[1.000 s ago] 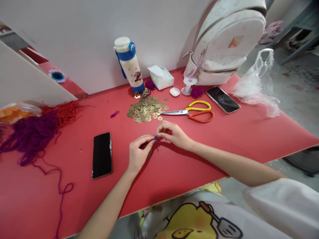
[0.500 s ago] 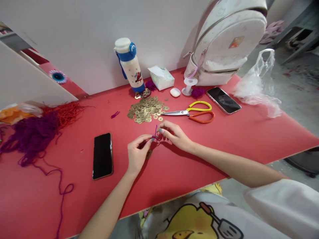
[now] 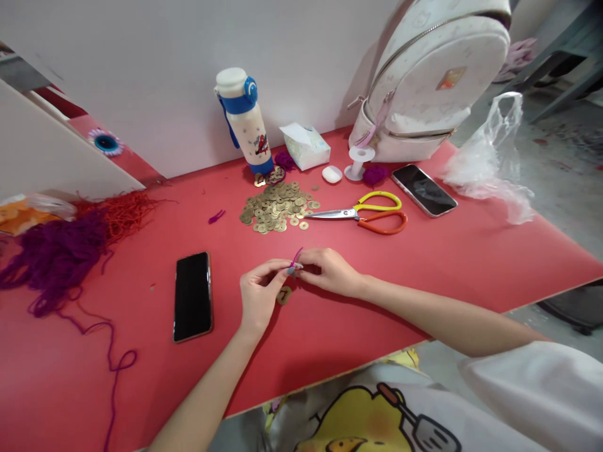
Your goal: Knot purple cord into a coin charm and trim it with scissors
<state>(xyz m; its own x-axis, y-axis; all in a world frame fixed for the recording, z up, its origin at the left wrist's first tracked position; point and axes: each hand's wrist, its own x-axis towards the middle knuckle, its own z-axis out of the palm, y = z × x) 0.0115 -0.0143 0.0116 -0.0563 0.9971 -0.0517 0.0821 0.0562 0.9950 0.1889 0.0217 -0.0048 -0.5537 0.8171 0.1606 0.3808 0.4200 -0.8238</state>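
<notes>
A short purple cord (image 3: 296, 256) sticks up from between the fingertips of both hands, just over the red table (image 3: 358, 333). My left hand (image 3: 261, 292) pinches it with thumb and forefinger. From the right, my right hand (image 3: 332, 271) meets it at the same spot, thumb and forefinger closed on the cord; the rest of the cord is hidden by the fingers. Just below my left fingers shows a brass coin (image 3: 284, 295) with a hole, a dark strand across it. Beyond the hands lies a heap of brass coins (image 3: 277, 204), with scissors (image 3: 348, 213) beside it.
At the left are a dark phone (image 3: 193, 296) and a purple yarn tangle (image 3: 61, 251) with red yarn (image 3: 125, 213). Along the back stand a bottle (image 3: 245, 122), a tissue pack (image 3: 308, 150), a white spool (image 3: 360, 163) and a backpack (image 3: 424, 94). Another phone (image 3: 424, 189) lies right.
My right hand has come down and closed in on my left fingertips at the cord. The coin below my left hand shows more fully.
</notes>
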